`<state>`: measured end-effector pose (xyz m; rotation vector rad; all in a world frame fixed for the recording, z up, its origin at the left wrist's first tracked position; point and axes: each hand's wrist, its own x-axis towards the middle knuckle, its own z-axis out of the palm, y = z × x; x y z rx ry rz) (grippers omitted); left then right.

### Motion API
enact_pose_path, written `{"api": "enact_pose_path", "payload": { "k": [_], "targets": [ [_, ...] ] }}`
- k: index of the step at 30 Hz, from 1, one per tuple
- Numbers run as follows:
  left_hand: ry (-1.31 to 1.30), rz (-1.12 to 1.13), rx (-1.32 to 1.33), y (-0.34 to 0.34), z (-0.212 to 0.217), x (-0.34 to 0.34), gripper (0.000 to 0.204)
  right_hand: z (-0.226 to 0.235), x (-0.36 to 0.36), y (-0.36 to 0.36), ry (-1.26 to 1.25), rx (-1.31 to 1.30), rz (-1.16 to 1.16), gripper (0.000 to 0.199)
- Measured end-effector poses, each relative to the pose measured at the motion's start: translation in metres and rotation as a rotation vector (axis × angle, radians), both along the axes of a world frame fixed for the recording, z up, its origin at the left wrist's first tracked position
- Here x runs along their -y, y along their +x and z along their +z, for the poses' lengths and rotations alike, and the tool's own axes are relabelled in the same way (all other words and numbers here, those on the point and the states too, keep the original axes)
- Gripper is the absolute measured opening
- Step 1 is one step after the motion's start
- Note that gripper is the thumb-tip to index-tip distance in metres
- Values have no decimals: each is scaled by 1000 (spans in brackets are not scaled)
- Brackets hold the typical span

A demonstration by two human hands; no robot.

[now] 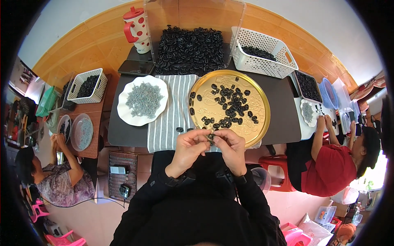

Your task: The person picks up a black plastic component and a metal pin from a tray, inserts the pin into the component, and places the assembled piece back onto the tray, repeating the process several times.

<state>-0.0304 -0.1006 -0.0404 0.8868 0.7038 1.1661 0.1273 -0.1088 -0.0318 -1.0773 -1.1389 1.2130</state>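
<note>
A dark table (283, 119) stands against a wood-panelled lower wall (102, 41), pale wall above. The floor (94, 217) is light; pink plastic stools (61, 240) sit near left, a red stool (279, 168) right.

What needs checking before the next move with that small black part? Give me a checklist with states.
1. Small black part pinched by both hands: ok.
2. Left hand and right hand clear of the gold tray rim: cannot tell.
3. Black pieces in stock on the tray: ok.
4. White plate of grey screws nearby: ok.
5. Part's alignment: cannot tell, too small.
</note>
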Motion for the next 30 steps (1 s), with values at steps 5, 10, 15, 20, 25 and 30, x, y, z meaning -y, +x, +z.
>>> {"api": "enact_pose_path", "payload": {
  "k": [5, 10, 15, 20, 25, 30],
  "targets": [
    [-4, 26, 16, 0, 1, 1, 29, 3, 1, -3, 52, 28, 29, 8],
    [-10, 32, 18, 0, 2, 2, 28, 5, 2, -5, 72, 27, 35, 8],
    [-18, 59, 34, 0, 1, 3, 27, 2, 1, -3, 122, 96, 68, 11],
    [-2, 48, 88, -1, 0, 3, 27, 3, 3, -2, 205, 103, 83, 25],
    [28, 23, 86, -4, -2, 3, 28, 6, 3, -1, 242, 169, 101, 31],
    [65, 13, 66, -4, -2, 5, 27, 5, 4, -1, 271, 251, 66, 33]
  ]
}}
